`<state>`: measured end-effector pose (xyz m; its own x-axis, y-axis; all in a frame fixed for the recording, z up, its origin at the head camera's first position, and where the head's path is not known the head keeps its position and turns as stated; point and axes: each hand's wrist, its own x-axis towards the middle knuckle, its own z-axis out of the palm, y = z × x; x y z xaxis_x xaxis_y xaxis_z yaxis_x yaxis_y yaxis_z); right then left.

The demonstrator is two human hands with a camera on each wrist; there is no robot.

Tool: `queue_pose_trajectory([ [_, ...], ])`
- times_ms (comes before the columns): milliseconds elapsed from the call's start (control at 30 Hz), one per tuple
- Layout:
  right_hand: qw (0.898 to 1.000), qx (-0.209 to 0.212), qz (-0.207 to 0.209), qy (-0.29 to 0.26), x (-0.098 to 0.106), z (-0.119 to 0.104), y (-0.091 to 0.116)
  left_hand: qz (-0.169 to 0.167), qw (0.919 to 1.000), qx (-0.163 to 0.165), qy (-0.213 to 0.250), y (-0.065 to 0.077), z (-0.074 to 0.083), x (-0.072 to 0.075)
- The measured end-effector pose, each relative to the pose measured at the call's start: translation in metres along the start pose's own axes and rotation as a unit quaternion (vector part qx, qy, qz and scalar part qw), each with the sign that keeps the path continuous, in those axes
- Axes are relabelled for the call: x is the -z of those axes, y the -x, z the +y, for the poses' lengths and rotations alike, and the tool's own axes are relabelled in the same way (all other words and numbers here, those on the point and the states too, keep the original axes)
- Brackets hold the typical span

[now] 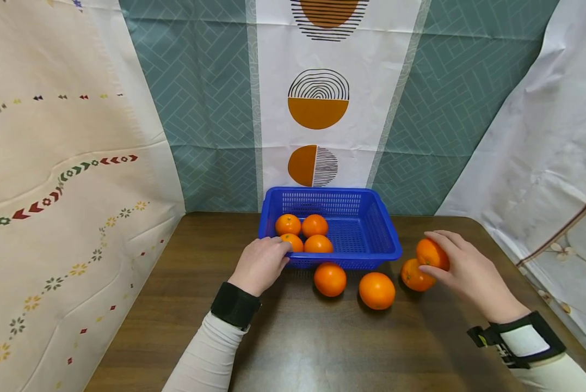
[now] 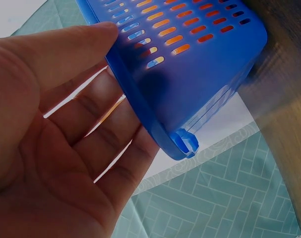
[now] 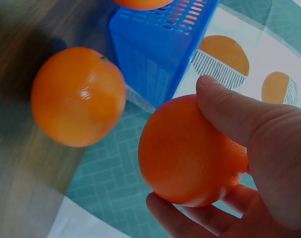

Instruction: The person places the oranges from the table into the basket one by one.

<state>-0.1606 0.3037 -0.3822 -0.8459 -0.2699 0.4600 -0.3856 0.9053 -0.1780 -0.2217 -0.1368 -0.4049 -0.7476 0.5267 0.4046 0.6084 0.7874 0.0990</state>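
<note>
My right hand [image 1: 474, 275] holds an orange [image 1: 432, 254] between thumb and fingers, above and partly in front of another orange [image 1: 414, 277] on the table. In the right wrist view the held orange [image 3: 190, 153] sits against the thumb, with fingertips curled beneath it. At the blue plastic basket [image 1: 366, 257], my left hand [image 1: 260, 264] grips the near left rim. The left wrist view shows the thumb on the outer side of the basket wall [image 2: 190, 84] and the fingers over the rim. Several oranges [image 1: 318, 244] lie in the basket's left half.
Two more oranges, one near the basket's front wall [image 1: 329, 279] and one to its right [image 1: 377, 291], rest on the brown wooden table [image 1: 322, 348]. Behind the basket hangs a patterned cloth [image 1: 214, 109]. Light cloths drape along the left and right sides.
</note>
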Motion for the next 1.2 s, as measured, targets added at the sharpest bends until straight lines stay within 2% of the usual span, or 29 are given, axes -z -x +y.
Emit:
queue_pose_trajectory([
  [433,1.0,0.009,-0.025,-0.008,-0.005,-0.023,-0.028,-0.023,0.9996,0.017,0.001,-0.002,0.002,0.001],
  [867,0.998,0.014,-0.059,-0.027,-0.014,-0.046,-0.06,-0.02,0.9996,0.019,-0.001,-0.001,0.003,-0.001],
  [1200,0.996,0.013,-0.079,-0.038,-0.025,-0.055,-0.074,-0.023,0.9996,0.019,-0.003,-0.001,0.003,-0.001],
])
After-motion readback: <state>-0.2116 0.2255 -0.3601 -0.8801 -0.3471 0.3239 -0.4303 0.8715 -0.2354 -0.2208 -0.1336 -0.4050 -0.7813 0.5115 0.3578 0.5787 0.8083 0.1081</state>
